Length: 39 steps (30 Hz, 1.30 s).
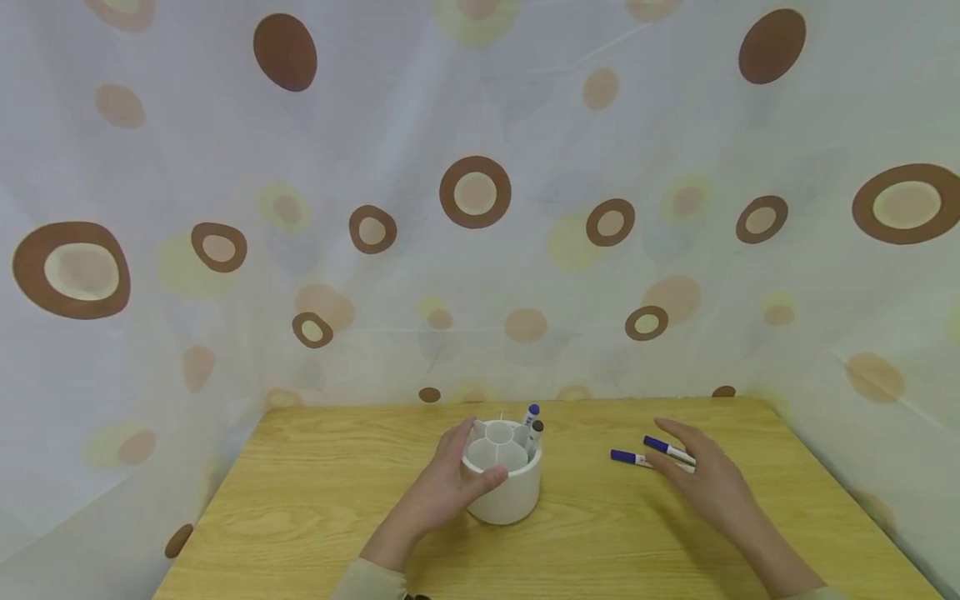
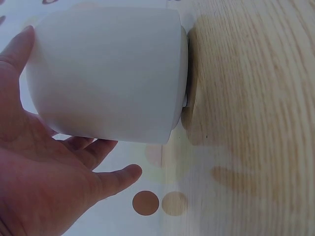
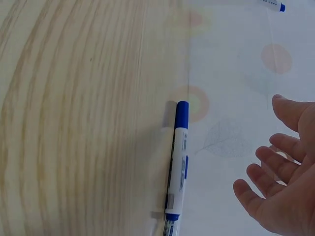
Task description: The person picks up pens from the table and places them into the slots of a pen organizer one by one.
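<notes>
A white, round pen holder (image 1: pixel 504 498) with several compartments stands upright on the table. My left hand (image 1: pixel 441 483) grips it from the left, thumb at the front of the rim and fingers round the far side. Two whiteboard markers, one blue-ended (image 1: pixel 533 412) and one dark-ended (image 1: pixel 536 432), stand in its right side. To the right, two blue-capped markers (image 1: pixel 624 457) lie close together on the wood. Over them hovers my right hand (image 1: pixel 708 479), thumb and fingers apart, holding nothing. In the right wrist view, a marker (image 3: pixel 177 167) lies apart from that hand's fingertips (image 3: pixel 241 186).
The wooden table (image 1: pixel 300 500) reaches back to a pale curtain (image 1: pixel 525 275) with brown and yellow circles. This curtain also hangs along the left and right sides. A marker end (image 3: pixel 271 4) shows at the top right of the right wrist view.
</notes>
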Each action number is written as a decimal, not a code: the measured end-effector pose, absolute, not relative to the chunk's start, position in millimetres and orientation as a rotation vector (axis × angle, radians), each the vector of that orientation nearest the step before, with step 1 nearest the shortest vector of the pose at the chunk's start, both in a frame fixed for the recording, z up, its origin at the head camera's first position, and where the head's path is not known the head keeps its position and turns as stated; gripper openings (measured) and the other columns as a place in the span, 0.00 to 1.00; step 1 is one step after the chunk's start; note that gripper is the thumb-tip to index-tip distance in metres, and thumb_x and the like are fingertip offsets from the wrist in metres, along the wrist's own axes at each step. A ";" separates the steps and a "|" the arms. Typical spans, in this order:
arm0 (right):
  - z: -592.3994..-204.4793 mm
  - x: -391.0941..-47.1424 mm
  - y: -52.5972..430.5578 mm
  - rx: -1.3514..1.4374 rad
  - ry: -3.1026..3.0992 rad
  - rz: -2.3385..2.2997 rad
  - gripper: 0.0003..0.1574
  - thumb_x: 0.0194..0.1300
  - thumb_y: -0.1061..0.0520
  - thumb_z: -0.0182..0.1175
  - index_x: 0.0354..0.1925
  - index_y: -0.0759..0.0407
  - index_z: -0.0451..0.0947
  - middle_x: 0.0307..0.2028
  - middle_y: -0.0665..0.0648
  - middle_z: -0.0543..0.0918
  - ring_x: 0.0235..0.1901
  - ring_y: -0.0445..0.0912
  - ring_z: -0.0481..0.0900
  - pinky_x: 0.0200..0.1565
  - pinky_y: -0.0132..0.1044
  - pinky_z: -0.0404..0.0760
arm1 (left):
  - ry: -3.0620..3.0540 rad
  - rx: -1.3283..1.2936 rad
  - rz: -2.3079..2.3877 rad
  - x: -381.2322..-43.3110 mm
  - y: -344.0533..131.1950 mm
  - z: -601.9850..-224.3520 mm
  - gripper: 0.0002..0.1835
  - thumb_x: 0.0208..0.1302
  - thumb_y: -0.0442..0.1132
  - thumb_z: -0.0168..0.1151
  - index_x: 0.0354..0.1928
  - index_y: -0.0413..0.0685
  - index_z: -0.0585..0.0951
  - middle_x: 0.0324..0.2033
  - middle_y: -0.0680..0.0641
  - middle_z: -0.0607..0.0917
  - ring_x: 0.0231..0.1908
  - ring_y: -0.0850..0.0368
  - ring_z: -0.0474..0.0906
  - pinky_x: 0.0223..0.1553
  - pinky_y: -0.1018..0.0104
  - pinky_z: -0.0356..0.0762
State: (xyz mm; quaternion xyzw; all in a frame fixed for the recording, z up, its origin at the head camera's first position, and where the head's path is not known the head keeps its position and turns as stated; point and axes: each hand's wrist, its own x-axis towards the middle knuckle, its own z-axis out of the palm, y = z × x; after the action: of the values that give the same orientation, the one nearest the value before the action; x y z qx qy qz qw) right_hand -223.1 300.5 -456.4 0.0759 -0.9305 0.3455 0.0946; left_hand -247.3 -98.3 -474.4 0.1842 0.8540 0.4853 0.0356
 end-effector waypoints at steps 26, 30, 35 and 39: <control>-485.6 -236.6 354.1 0.202 -2.817 0.835 0.36 0.78 0.48 0.71 0.70 0.73 0.78 0.62 0.74 0.85 0.63 0.76 0.77 0.58 0.75 0.77 | 2.615 0.540 1.494 -246.3 -97.3 -471.4 0.58 0.73 0.64 0.71 0.89 0.42 0.52 0.84 0.33 0.57 0.77 0.30 0.66 0.75 0.27 0.65; -486.7 -238.7 358.7 0.204 -2.834 0.834 0.35 0.78 0.49 0.71 0.69 0.72 0.79 0.64 0.76 0.82 0.64 0.78 0.75 0.59 0.76 0.77 | 2.617 0.545 1.494 -246.4 -97.3 -471.9 0.58 0.73 0.64 0.71 0.89 0.42 0.52 0.84 0.33 0.57 0.77 0.31 0.66 0.75 0.27 0.65; -490.6 -242.2 364.5 0.235 -2.838 0.847 0.31 0.77 0.51 0.72 0.66 0.72 0.82 0.66 0.78 0.79 0.65 0.79 0.74 0.60 0.75 0.77 | 2.619 0.539 1.487 -245.9 -97.1 -471.8 0.58 0.73 0.65 0.71 0.89 0.43 0.52 0.84 0.33 0.57 0.77 0.30 0.66 0.74 0.27 0.65; -494.5 -245.8 368.7 0.244 -2.866 0.856 0.29 0.77 0.51 0.72 0.64 0.72 0.83 0.68 0.80 0.76 0.67 0.81 0.72 0.60 0.77 0.76 | 2.621 0.531 1.481 -245.5 -96.9 -471.4 0.58 0.73 0.65 0.71 0.89 0.44 0.52 0.84 0.34 0.57 0.77 0.30 0.66 0.74 0.26 0.65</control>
State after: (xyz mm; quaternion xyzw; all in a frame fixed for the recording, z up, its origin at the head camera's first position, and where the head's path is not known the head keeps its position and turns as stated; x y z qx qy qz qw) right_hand -245.8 368.7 -494.5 0.0810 -0.9527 0.2846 0.0700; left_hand -245.5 -96.9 -471.4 0.1735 0.8567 0.4839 0.0422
